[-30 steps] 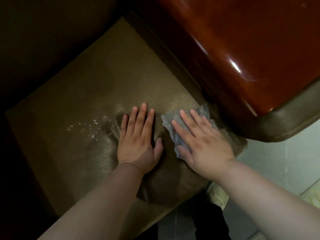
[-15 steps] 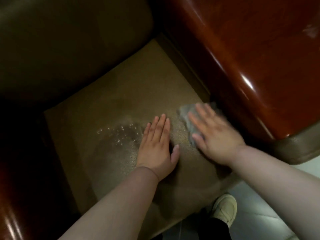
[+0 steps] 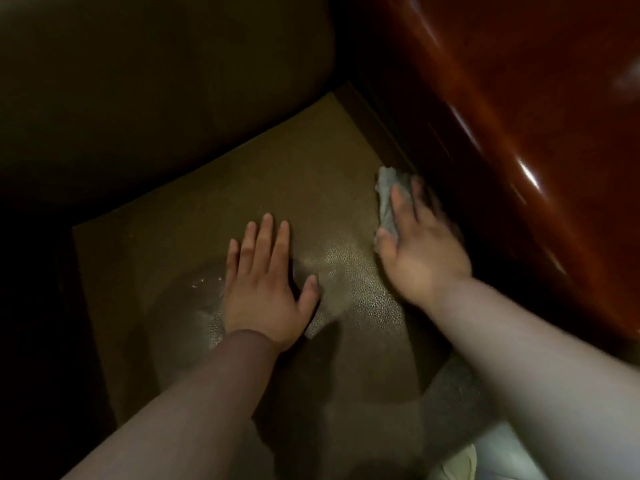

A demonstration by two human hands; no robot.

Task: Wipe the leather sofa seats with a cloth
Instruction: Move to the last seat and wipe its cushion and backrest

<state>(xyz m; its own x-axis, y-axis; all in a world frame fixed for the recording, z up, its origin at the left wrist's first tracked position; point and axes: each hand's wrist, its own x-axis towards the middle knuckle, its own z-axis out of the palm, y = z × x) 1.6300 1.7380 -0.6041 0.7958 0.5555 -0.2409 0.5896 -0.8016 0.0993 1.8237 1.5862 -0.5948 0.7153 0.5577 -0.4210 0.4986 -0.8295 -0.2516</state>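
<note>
Nearest to the person, a pale shoe [image 3: 459, 462] stood on the light floor [image 3: 502, 459] at the seat's front edge. Both bare forearms reached out over the brown leather seat [image 3: 322, 188]. The left hand [image 3: 265, 289] lay flat on the cushion, palm down, fingers straight and slightly spread, thumb out to the side, holding nothing. Just to its left a wet patch with small shining droplets [image 3: 204, 285] showed on the leather. The right hand [image 3: 420, 251] was apart from the left, further out and toward the seat's right edge. It pressed down on the grey cloth [image 3: 388, 199] with fingers mostly straight; the outer fingers were blurred and in shadow, so I could not tell how they lay. The cloth stuck out beyond the fingertips and beside the thumb, lying on the seat just against the dark gap at the armrest. Past the hands rose the dim leather backrest [image 3: 156, 98], and to the right the glossy reddish wooden armrest [image 3: 519, 116] ran along the seat.
</note>
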